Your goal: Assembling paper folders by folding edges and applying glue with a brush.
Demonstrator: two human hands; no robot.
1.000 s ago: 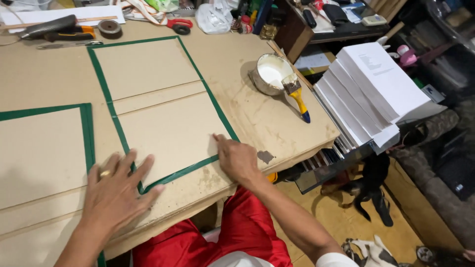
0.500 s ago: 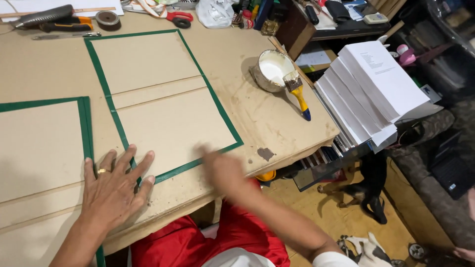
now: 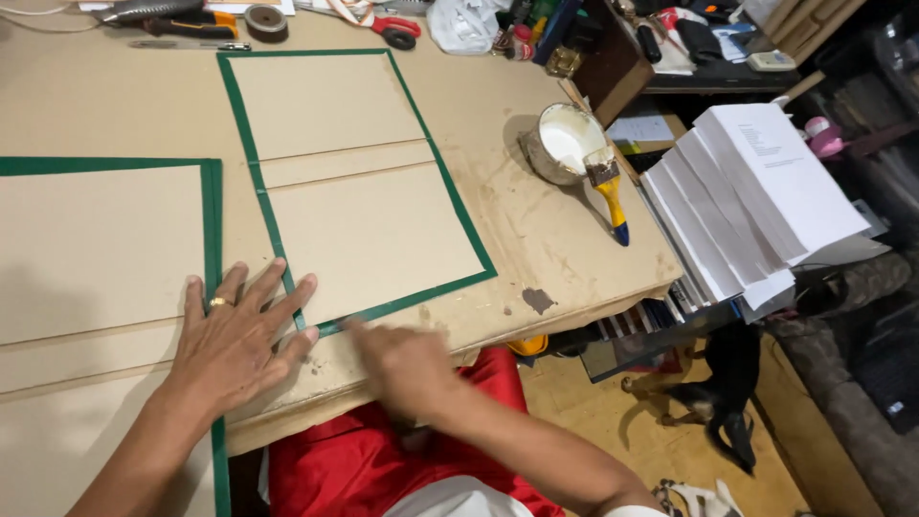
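Observation:
A cardboard cover with green edging [image 3: 364, 220] lies on the brown worktable [image 3: 536, 239]. My left hand [image 3: 235, 340] rests flat on its near left corner, fingers spread, a ring on one finger. My right hand [image 3: 407, 364] is blurred with motion along the cover's near green edge, at the table's front. It holds nothing that I can see. A second green-edged cardboard cover [image 3: 96, 249] lies to the left, partly under my left forearm.
A white glue bowl [image 3: 565, 144] with a yellow-handled brush [image 3: 611, 196] sits at the right of the table. Stacks of white paper blocks [image 3: 747, 201] stand beyond the table's right edge. Tape, scissors and tools line the back. A dark animal [image 3: 723, 402] is on the floor.
My right hand has slid left along the cover's near edge, from its right corner toward the left hand. My left hand has stayed flat near the left corner.

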